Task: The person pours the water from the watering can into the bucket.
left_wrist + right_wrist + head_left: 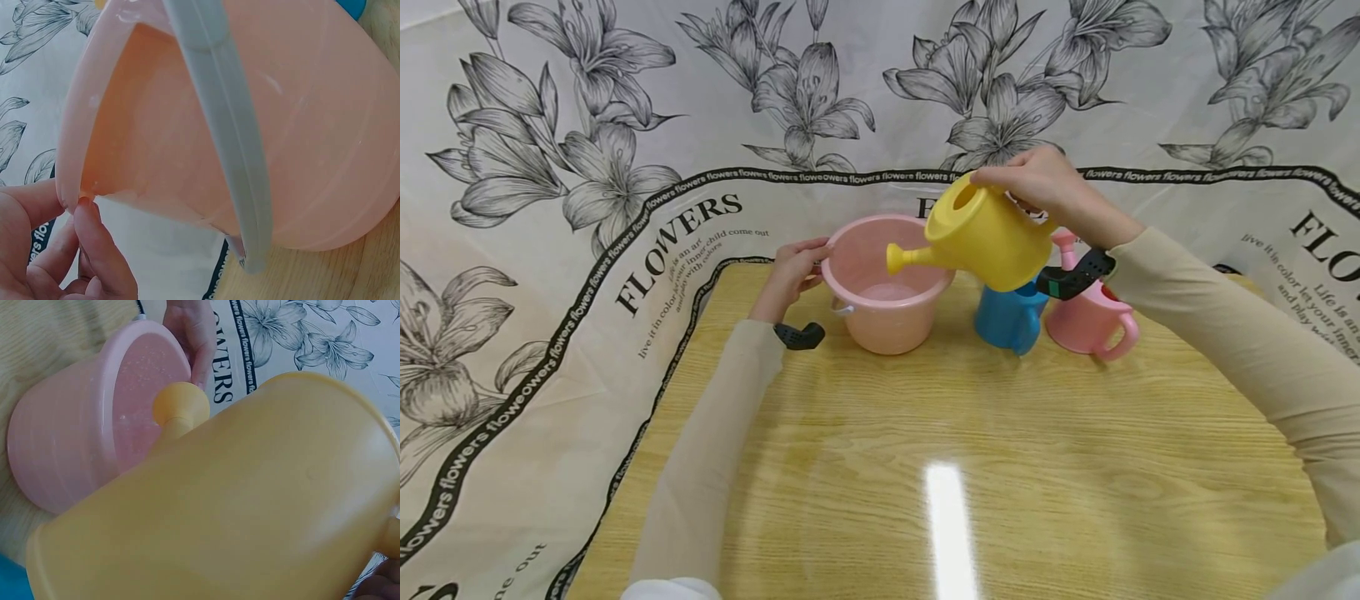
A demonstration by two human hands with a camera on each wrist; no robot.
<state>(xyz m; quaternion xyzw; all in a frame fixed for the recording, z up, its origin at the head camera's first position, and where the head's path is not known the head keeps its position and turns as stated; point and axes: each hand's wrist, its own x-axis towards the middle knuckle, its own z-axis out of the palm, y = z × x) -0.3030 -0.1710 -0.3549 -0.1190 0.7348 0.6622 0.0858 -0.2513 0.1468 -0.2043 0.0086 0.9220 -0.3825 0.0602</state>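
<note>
My right hand (1037, 179) grips a yellow watering can (988, 237), held up off the table and tilted so its spout points left over a pink bucket (891, 325). In the right wrist view the yellow sprinkler head (181, 405) overlaps the bucket's opening, and wet-looking specks show on the inner wall. At the bucket's left rim my left hand (793, 271) pinches the edge between thumb and fingers. The left wrist view shows that pinch close up, with the bucket's pale grey handle (231, 125) hanging down its side. The bucket stands upright on the table.
Just right of the bucket, partly under the yellow can, stands a blue watering can (1000, 321). A pink watering can (1078, 325) is beside it. The wooden table (850, 467) meets a flower-printed cloth (820, 100) at the back and left.
</note>
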